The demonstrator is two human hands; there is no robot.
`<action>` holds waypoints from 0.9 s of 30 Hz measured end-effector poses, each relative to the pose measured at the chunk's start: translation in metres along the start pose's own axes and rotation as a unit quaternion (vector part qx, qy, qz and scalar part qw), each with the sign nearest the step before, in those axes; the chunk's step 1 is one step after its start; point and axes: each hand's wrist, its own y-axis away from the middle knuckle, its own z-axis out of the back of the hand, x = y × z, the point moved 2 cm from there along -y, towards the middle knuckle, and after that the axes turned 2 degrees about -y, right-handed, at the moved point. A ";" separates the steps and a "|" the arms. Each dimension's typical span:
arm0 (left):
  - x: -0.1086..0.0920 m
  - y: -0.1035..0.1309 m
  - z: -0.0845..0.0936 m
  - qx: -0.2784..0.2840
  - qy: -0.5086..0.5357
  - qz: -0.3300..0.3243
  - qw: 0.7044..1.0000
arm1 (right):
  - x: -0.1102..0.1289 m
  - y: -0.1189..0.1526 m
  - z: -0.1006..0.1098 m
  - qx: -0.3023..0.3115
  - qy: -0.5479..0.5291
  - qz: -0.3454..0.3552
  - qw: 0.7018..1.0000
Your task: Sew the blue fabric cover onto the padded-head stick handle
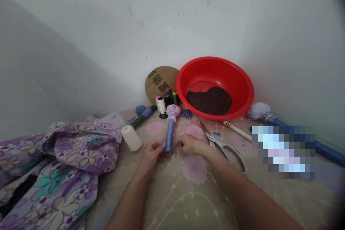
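A stick (169,134) wrapped in blue thread lies on the table, its far end topped by a ball of pink-and-white cloth (173,110). At its near end, the thumb and fingers of my left hand (152,152) are closed on it. My right hand (190,144) is just right of the stick, fingers curled together in a pinch; what is between them, perhaps thread, is too small to make out. A white cone of thread (131,138) lies left of my left hand. Scissors (219,143) with grey handles lie beyond my right forearm.
Behind stand a red basin (215,115) holding dark brown grains (211,101), a cardboard disc (161,82) and several thread spools (161,107). Flowered purple cloth (78,165) is heaped at left. A cream-coloured cutter (237,131) and a blue-wrapped stick with a white ball (260,110) lie at right.
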 end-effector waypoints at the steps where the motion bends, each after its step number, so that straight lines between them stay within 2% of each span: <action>1: 0.000 0.000 0.000 -0.001 0.003 0.000 1.000 | 0.001 0.001 0.003 -0.025 -0.008 0.005 1.000; 3: 0.000 -0.001 0.000 0.000 0.006 -0.001 1.000 | 0.004 0.002 0.007 -0.047 -0.035 0.005 0.998; 8: 0.000 -0.001 0.001 0.000 0.000 0.002 1.000 | 0.012 0.003 0.007 -0.023 -0.139 -0.012 0.990; 11: 0.000 -0.001 0.001 0.003 0.001 0.001 1.000 | 0.016 0.002 0.007 -0.070 -0.145 -0.002 0.987; 14: 0.001 0.000 0.000 0.009 0.010 0.000 1.000 | 0.018 0.004 0.006 -0.112 -0.107 0.016 0.988; 18: 0.001 0.000 0.001 0.014 0.014 -0.007 1.000 | 0.016 0.011 -0.002 -0.138 -0.086 0.039 0.986; 24: 0.001 0.002 0.002 0.025 0.022 -0.012 0.999 | 0.007 0.019 -0.020 -0.161 -0.204 0.039 0.965; 27: 0.001 0.002 0.002 0.027 0.034 -0.003 0.999 | 0.002 0.018 -0.026 -0.163 -0.204 0.049 0.964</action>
